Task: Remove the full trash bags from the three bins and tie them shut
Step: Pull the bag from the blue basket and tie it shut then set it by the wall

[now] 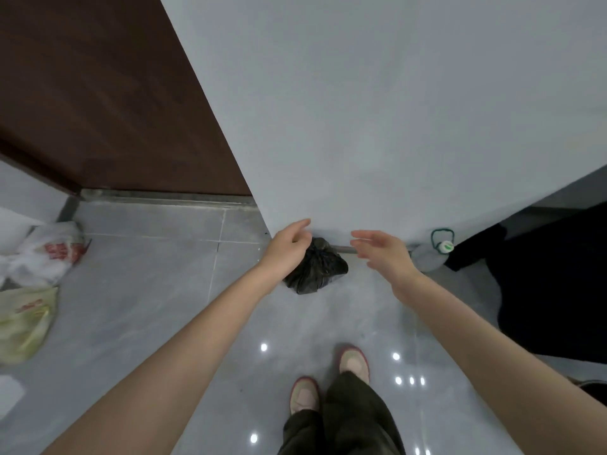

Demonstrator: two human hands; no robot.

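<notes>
Black trash bag [317, 267] sits knotted; both hands' fingers released, left hand [289, 246], right hand [384, 254].

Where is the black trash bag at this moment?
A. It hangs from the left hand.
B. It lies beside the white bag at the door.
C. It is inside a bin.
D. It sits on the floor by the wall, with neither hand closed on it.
D: the black bag, knotted on top, sits on the floor against the wall; left hand and right hand are open.
</notes>
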